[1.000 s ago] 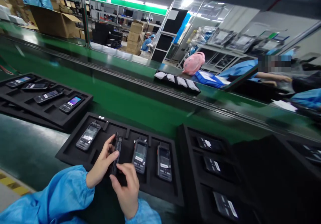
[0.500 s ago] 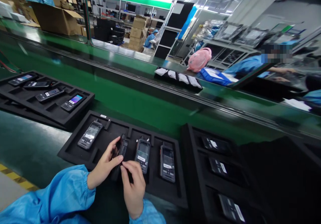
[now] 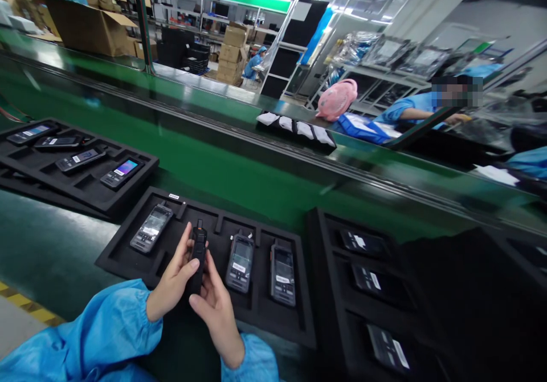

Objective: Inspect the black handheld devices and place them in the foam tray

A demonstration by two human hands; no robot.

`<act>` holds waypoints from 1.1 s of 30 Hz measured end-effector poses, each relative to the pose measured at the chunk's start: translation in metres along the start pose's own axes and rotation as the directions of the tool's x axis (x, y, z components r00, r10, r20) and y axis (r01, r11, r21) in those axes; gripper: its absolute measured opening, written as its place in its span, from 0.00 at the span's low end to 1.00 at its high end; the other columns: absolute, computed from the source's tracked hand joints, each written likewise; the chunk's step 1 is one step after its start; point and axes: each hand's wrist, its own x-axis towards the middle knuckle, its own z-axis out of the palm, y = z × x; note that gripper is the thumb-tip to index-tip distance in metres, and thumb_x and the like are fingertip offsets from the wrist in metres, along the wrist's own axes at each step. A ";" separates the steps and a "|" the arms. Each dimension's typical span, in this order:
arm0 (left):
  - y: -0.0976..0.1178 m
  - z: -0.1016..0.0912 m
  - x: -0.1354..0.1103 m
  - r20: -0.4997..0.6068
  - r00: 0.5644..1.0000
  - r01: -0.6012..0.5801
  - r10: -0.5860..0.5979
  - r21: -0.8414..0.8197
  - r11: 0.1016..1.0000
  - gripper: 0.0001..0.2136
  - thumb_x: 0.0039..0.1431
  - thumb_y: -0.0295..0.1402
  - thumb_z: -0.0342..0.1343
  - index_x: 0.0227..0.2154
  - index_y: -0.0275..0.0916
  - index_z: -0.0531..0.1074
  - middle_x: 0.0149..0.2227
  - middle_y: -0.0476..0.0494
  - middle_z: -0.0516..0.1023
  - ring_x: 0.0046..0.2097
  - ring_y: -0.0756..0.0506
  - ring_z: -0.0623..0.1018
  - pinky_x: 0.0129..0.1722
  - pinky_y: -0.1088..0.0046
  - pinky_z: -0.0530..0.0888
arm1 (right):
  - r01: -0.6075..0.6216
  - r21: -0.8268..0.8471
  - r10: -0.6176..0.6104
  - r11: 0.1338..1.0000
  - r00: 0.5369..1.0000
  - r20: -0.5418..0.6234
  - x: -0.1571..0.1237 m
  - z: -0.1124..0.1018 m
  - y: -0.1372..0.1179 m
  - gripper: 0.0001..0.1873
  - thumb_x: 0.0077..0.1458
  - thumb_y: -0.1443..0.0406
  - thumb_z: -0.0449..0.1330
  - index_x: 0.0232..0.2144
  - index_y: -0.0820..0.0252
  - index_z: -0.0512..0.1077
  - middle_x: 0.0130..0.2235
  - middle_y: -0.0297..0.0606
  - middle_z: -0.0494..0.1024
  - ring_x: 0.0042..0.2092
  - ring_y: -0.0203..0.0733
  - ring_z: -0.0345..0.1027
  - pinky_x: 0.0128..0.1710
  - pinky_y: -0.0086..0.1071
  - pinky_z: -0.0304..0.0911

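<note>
Just changed: your handset has turned in half a second, from showing its screen and side keys to standing narrow and dark, stub antenna up; your right fingers have loosened from a bunch into a longer curve.
What that means: the handset is out in your hands, seemingly being turned over for handling, not seated in the foam.
Left fingers: closed on the handset, thumb at the front.
Right fingers: curved along its right side, thumb near the lower end; whether they grip, you cannot tell.
Handset: between both sets of fingers, over the foam tray.
Left of the fingers: one seated handset.
Right of the fingers: a near handset and a farther handset, both lying in the tray.
</note>
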 end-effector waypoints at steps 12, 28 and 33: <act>-0.010 -0.030 0.015 0.328 0.944 -0.023 0.034 -0.038 0.999 0.51 0.58 0.53 0.72 0.79 0.59 0.50 0.61 0.37 0.73 0.60 0.31 0.77 0.59 0.52 0.77 | -0.023 -0.027 0.022 0.999 0.998 -0.057 0.000 -0.007 -0.003 0.40 0.51 0.60 0.77 0.66 0.37 0.77 0.59 0.38 0.87 0.55 0.51 0.85 0.52 0.41 0.84; 0.002 -0.026 0.016 0.341 0.940 -0.008 -0.017 0.072 0.997 0.59 0.56 0.53 0.75 0.81 0.58 0.42 0.65 0.34 0.70 0.58 0.34 0.78 0.55 0.58 0.79 | -0.026 0.031 0.027 0.999 0.999 -0.040 0.003 -0.005 -0.010 0.40 0.49 0.64 0.77 0.65 0.42 0.78 0.58 0.38 0.88 0.55 0.51 0.85 0.54 0.42 0.83; 0.011 -0.022 0.014 0.386 0.921 -0.006 -0.043 0.123 0.992 0.61 0.56 0.54 0.76 0.81 0.60 0.38 0.69 0.33 0.65 0.59 0.35 0.77 0.57 0.57 0.78 | -0.121 0.110 0.125 0.986 0.992 -0.029 0.004 -0.003 -0.020 0.41 0.48 0.60 0.81 0.65 0.43 0.78 0.60 0.36 0.88 0.59 0.51 0.83 0.59 0.41 0.80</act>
